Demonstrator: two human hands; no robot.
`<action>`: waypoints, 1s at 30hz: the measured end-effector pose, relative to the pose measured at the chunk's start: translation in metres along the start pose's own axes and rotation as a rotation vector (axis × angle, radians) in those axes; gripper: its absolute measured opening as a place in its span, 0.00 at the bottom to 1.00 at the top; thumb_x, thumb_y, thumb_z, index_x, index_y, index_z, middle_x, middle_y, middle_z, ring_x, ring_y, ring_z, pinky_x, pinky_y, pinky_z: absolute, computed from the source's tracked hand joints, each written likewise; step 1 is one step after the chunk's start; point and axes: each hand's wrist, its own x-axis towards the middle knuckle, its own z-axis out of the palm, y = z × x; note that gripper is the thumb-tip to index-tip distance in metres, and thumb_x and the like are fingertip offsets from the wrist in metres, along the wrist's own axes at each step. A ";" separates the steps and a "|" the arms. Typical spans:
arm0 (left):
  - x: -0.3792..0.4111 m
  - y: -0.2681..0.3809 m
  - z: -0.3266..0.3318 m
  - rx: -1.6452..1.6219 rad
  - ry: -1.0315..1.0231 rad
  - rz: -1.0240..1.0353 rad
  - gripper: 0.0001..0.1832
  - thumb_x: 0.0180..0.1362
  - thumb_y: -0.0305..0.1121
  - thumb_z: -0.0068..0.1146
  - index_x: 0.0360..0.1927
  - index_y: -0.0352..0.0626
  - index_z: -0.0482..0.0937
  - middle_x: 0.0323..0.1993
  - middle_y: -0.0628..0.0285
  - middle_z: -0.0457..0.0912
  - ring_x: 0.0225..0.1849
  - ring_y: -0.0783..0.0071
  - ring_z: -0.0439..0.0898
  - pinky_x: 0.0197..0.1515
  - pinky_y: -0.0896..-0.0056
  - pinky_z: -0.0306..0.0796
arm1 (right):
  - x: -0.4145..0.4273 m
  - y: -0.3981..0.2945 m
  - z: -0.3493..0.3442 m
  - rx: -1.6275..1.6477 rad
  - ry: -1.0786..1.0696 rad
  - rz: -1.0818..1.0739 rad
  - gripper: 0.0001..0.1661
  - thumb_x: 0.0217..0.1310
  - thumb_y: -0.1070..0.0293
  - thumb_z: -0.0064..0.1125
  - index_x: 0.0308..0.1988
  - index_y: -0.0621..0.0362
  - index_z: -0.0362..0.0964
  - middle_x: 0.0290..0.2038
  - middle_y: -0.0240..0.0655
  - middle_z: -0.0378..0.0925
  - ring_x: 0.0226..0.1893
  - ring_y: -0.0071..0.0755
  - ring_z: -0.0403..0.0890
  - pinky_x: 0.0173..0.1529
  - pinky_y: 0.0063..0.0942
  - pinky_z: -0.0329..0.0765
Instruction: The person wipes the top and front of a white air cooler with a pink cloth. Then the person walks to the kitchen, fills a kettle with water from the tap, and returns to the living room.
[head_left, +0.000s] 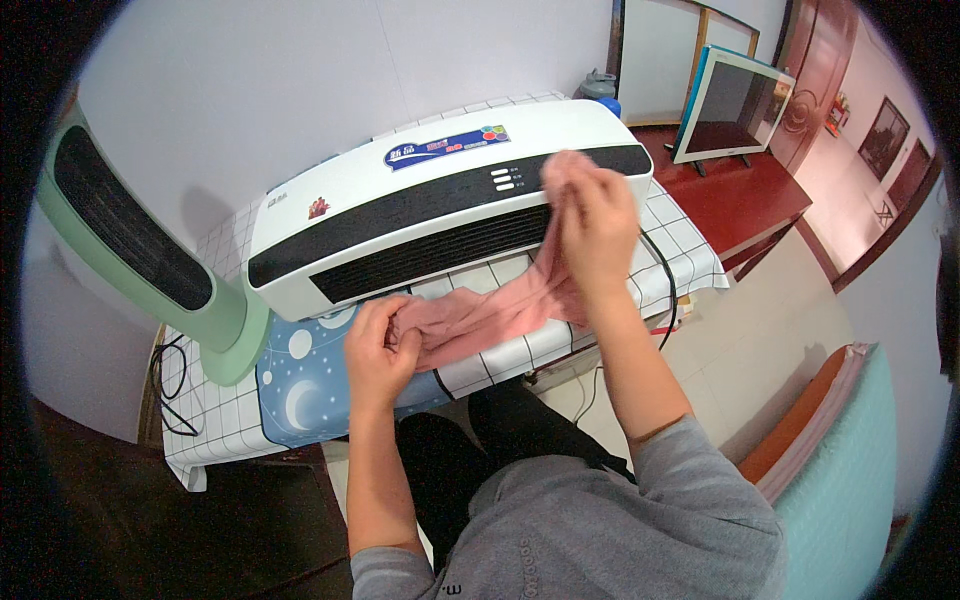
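Note:
A pink cloth (495, 311) stretches between my two hands, over the table in front of a long white heater with a black front (450, 202). My left hand (382, 349) grips the cloth's left end near the table's front edge. My right hand (600, 217), slightly blurred, holds the other end raised and bunched at the right part of the heater's front. The cloth hangs down from it in folds. Whether the cloth touches the heater there, I cannot tell.
A green tower fan or heater (225, 330) stands at the left, beside a coiled black cable (169, 375). A checked tablecloth (217, 427) and a blue moon-patterned mat (300, 397) cover the table. At the right are a red wooden table (772, 195) with a screen (739, 109), and a hanging black cord (671, 285).

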 end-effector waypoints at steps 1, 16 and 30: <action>0.001 0.003 -0.001 0.003 -0.007 0.007 0.17 0.45 0.22 0.57 0.42 0.38 0.79 0.38 0.56 0.80 0.37 0.63 0.80 0.40 0.70 0.74 | -0.002 -0.014 0.005 0.029 -0.038 -0.057 0.10 0.51 0.78 0.62 0.38 0.61 0.77 0.39 0.43 0.77 0.38 0.47 0.80 0.43 0.40 0.76; 0.001 0.003 -0.001 0.035 0.040 -0.016 0.15 0.45 0.22 0.57 0.39 0.38 0.80 0.34 0.55 0.80 0.31 0.59 0.79 0.35 0.66 0.74 | -0.003 -0.104 0.053 0.273 -0.267 -0.302 0.12 0.49 0.68 0.59 0.38 0.54 0.77 0.36 0.34 0.76 0.35 0.40 0.77 0.39 0.39 0.71; -0.001 0.004 -0.002 -0.142 0.105 -0.136 0.13 0.52 0.21 0.53 0.43 0.37 0.79 0.38 0.61 0.79 0.36 0.75 0.78 0.38 0.77 0.72 | 0.000 0.036 -0.026 0.081 -0.038 0.156 0.11 0.55 0.74 0.60 0.41 0.57 0.77 0.36 0.43 0.76 0.34 0.48 0.79 0.37 0.37 0.77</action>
